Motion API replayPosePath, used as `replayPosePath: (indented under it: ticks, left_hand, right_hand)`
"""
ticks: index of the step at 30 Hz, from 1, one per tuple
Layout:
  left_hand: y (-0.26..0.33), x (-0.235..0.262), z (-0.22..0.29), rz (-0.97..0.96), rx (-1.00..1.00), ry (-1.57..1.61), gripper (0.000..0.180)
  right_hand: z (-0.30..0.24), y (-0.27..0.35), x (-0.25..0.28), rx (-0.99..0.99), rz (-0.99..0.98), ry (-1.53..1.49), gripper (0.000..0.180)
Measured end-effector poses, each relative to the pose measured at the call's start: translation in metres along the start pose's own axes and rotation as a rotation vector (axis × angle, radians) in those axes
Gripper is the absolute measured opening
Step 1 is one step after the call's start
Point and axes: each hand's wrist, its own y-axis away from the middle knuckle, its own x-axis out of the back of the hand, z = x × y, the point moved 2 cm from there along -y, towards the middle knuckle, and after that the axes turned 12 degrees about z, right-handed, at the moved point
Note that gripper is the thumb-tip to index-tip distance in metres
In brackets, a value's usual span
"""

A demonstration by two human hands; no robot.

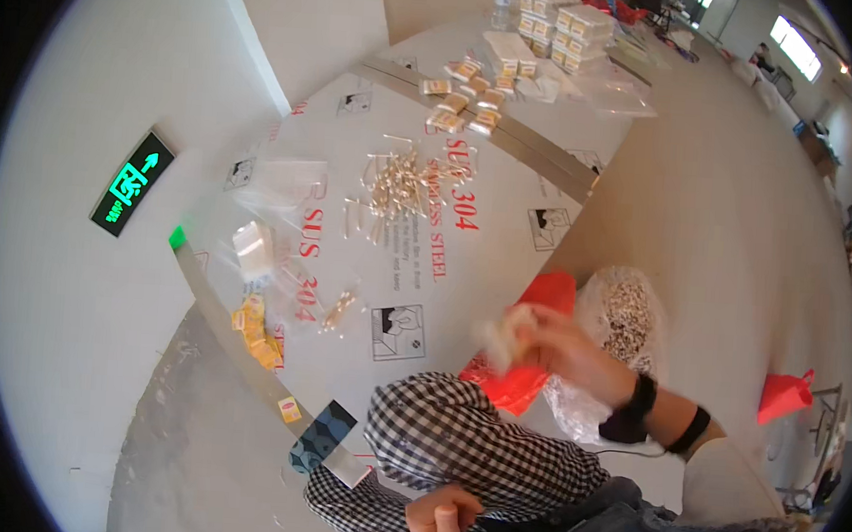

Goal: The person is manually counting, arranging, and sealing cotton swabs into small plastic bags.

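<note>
head view, pale thing: the pale thing (505, 337) was up in the right hand (572, 351), in front of the red bag (548, 291) by the right edge of the table (491, 246); it was too blurred for me to say what it was.
drop risk: a slack grip, i judged, could have let it slip, and with the hand so near the edge it might have missed the table altogether.
bag risk: the clear bag (628, 317), full of speckled bits, stood just beside the right forearm; a careless swing of the elbow could have knocked it.
swab risk: the loose swabs (399, 184) lay crosswise in a heap on the table, with nothing i could see to hem them in; a brushing sleeve might have scattered them.
slab risk: the dark slab (323, 435) sat at the near edge, close to the checked cloth (436, 423); a bump there could have tipped it off.
right arm: it came in from the lower right, reaching up and leftward, with black bands (642, 401) near the wrist.
right fingers: bent in around the pale thing, seemingly gripping it; blur hid how tightly.
left hand: the left hand (442, 521) was low, near the lap, thumb uppermost.
left fingers: folded in, nothing showing; i couldn't tell what the palm hid.
</note>
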Motion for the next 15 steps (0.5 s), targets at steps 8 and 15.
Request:
replayPosePath:
  ticks: [8, 15]
  left_hand:
    - [0.013, 0.056, -0.044, 0.549, 0.107, -0.201, 0.057]
    - [0.011, 0.085, -0.044, 0.534, 0.155, -0.400, 0.039]
  right_hand:
    - [-0.173, -0.244, 0.075, 0.555, 0.322, -0.085, 0.033]
    - [-0.040, -0.222, 0.053, 0.635, 0.178, 0.700, 0.044]
